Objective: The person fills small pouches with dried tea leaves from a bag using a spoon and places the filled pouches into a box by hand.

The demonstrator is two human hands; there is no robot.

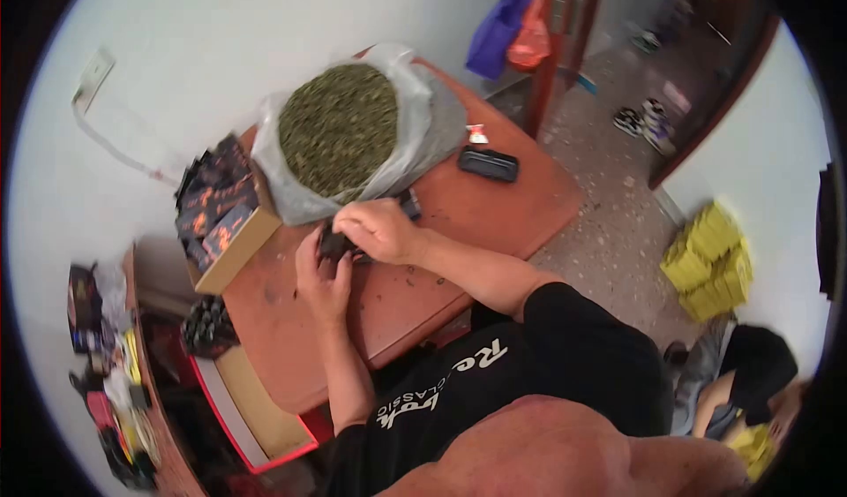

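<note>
On the reddish-brown table (397, 312), my left hand (324, 276) is wrapped round a small dark packet (333, 244), its thumb and fingers on the packet's sides. My right hand (379, 230) is closed at the top of the same packet, its fingertips partly hidden. Just beyond both hands stands a large clear plastic bag (415, 100) with its mouth open, full of dried green leaves (340, 126). A cardboard box (236, 248) to the left holds dark packets with orange print (216, 201). Part of a dark object (410, 204) shows behind my right hand.
A black case (488, 164) lies near the table's far right edge. Yellow packs (708, 259) are stacked on the floor at right, near a person in dark clothes (759, 356). At lower left are a red-edged open box (265, 417) and a cluttered shelf (119, 391).
</note>
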